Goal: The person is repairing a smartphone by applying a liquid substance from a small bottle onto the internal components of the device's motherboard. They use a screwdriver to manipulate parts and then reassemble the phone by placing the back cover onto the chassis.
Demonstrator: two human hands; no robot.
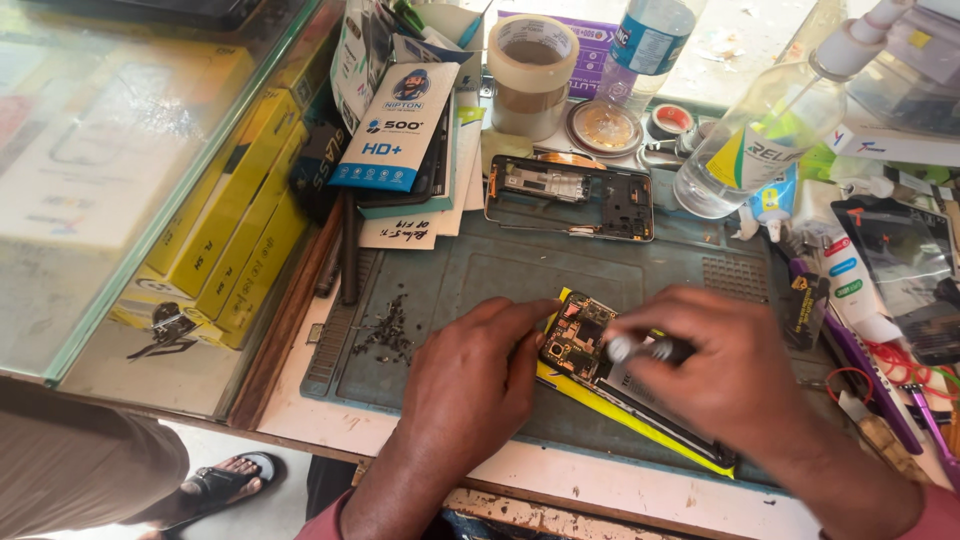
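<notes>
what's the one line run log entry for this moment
left hand: steadies opened phone | right hand: holds screwdriver over phone | surface: grey repair mat | nearby: phone frame

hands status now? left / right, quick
Left hand: open, fingers pressed on the opened phone.
Right hand: closed on a small screwdriver, tip over the phone.

Bright, even daylight fills the scene, strongest at the top, where the pale counter top washes out. The glass case on the left carries a milky glare that veils what lies beneath. Shadows are soft and short, pooling under the left hand and the right hand. The right hand looks slightly motion-blurred, perhaps the tool too. Straight lines bow near the edges.
</notes>
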